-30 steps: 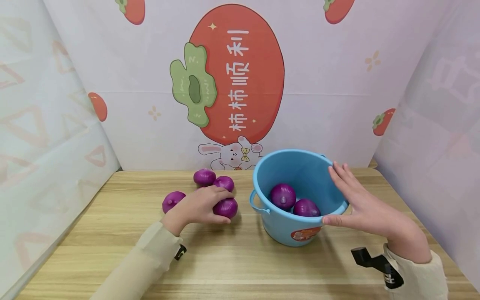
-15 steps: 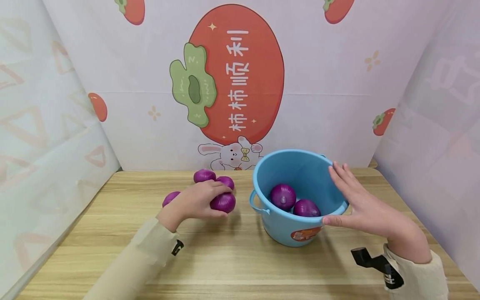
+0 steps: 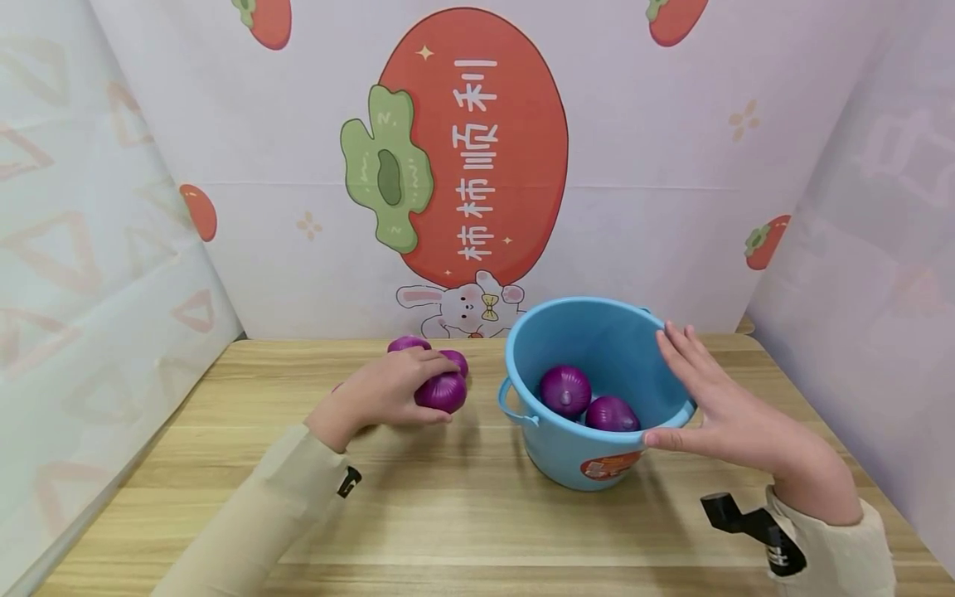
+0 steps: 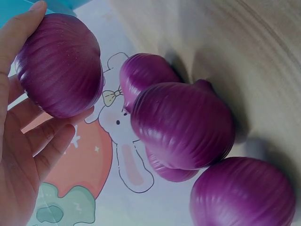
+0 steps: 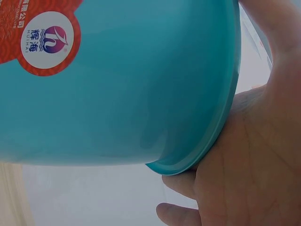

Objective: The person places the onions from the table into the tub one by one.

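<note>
My left hand (image 3: 388, 386) grips a purple onion (image 3: 442, 393), thumb on one side and fingers on the other. In the left wrist view this onion (image 4: 61, 66) appears apart from several more onions (image 4: 183, 127) on the table. Behind the hand in the head view are two of those, a rear onion (image 3: 408, 342) and another onion (image 3: 458, 362); the hand covers most of the others. My right hand (image 3: 734, 410) rests on the right rim of a blue bucket (image 3: 574, 456), fingers and thumb extended and spread. Inside lie two onions, a left onion (image 3: 565, 390) and a right onion (image 3: 612, 413).
The wooden table (image 3: 448, 531) runs back to a printed backdrop (image 3: 634, 207) with persimmons and a rabbit. Cloth walls stand on both sides. The bucket has a side handle (image 3: 515, 406) facing the left hand, and a red label (image 3: 608, 466) in front.
My left hand, with the onion in its grip, has shifted slightly left and toward the back, now covering most of the leftmost onion. The right hand and bucket stay in place.
</note>
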A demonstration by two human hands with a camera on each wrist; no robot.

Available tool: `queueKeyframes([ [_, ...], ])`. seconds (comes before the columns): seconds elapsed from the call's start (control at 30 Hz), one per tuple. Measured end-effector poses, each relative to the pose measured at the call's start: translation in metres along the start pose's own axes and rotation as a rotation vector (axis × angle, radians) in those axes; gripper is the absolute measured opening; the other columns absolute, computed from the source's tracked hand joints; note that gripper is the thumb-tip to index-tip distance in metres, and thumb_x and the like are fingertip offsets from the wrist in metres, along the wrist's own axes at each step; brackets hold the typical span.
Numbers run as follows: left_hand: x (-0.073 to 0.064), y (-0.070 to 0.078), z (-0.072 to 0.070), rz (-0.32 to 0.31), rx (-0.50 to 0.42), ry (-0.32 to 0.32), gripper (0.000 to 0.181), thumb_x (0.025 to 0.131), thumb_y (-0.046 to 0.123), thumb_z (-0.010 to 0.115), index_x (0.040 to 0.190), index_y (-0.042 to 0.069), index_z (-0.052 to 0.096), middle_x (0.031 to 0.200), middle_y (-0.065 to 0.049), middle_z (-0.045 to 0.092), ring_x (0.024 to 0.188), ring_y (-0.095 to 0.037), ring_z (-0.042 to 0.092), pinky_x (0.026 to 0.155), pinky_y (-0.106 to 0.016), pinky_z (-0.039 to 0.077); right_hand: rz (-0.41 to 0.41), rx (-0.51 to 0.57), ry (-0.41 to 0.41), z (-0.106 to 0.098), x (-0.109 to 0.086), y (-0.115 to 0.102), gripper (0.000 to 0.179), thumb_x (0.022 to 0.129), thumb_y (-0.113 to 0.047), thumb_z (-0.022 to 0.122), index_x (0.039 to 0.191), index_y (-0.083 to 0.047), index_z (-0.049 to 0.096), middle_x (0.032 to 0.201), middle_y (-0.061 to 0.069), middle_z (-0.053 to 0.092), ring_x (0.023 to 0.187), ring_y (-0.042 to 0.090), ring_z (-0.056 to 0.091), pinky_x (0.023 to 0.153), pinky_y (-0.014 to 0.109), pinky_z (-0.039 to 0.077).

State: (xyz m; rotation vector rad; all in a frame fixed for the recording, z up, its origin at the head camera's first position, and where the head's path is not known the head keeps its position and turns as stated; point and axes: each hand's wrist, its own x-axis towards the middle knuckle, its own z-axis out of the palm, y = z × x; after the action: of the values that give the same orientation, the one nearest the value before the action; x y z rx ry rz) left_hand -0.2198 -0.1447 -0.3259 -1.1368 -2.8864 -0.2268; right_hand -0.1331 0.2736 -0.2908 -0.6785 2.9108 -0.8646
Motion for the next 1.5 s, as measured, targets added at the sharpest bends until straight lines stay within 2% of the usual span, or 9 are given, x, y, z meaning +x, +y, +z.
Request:
queueKeyframes([
  [0.2, 0.001, 0.0, -0.006, 0.039, 0.018, 0.024, 0.068, 0.079, 0.052, 0.079, 0.133, 0.015, 0.061, 0.131, -0.005, 0.065, 0.12, -0.026, 0.061, 0.093, -0.048, 0.057, 0.002, 0.002, -0.002, 0.0, 0.0, 0.0, 0.118, 0.079, -0.043, 0.081, 0.161, -0.016, 0.0, 0.169, 0.005, -0.01, 0.153, 0.033, -0.019, 0.1, 0.084, 0.02],
  [0.47, 0.001, -0.001, -0.017, 0.089, 0.044, 0.077, 0.066, 0.079, 0.053, 0.078, 0.128, 0.012, 0.064, 0.121, -0.003, 0.068, 0.108, -0.021, 0.064, 0.089, -0.037, 0.059, 0.011, -0.022, -0.006, 0.001, 0.001, 0.001, 0.118, 0.079, -0.044, 0.081, 0.161, -0.015, 0.001, 0.169, 0.006, -0.009, 0.154, 0.034, -0.018, 0.097, 0.084, 0.025],
  [0.83, 0.004, -0.002, -0.033, 0.128, 0.026, 0.129, 0.064, 0.079, 0.049, 0.08, 0.125, 0.007, 0.064, 0.119, -0.005, 0.068, 0.108, -0.021, 0.066, 0.091, -0.039, 0.058, 0.01, -0.018, 0.0, 0.002, 0.0, 0.001, 0.118, 0.078, -0.043, 0.081, 0.161, -0.014, 0.001, 0.169, 0.006, -0.009, 0.154, 0.035, -0.018, 0.096, 0.084, 0.025],
  [1.2, 0.007, 0.002, -0.04, 0.111, 0.011, 0.142, 0.065, 0.08, 0.051, 0.079, 0.131, 0.014, 0.063, 0.125, -0.003, 0.066, 0.114, -0.021, 0.064, 0.093, -0.041, 0.058, 0.001, 0.003, 0.001, 0.001, 0.0, 0.001, 0.118, 0.079, -0.042, 0.081, 0.161, -0.015, 0.001, 0.169, 0.006, -0.01, 0.153, 0.034, -0.019, 0.099, 0.084, 0.021],
  [1.5, 0.011, 0.01, -0.047, 0.117, -0.002, 0.155, 0.068, 0.079, 0.05, 0.08, 0.134, 0.015, 0.061, 0.127, -0.003, 0.066, 0.115, -0.021, 0.063, 0.091, -0.041, 0.058, -0.008, 0.011, 0.004, 0.001, 0.0, 0.002, 0.118, 0.078, -0.04, 0.082, 0.161, -0.015, 0.001, 0.169, 0.006, -0.01, 0.153, 0.034, -0.02, 0.099, 0.084, 0.02],
])
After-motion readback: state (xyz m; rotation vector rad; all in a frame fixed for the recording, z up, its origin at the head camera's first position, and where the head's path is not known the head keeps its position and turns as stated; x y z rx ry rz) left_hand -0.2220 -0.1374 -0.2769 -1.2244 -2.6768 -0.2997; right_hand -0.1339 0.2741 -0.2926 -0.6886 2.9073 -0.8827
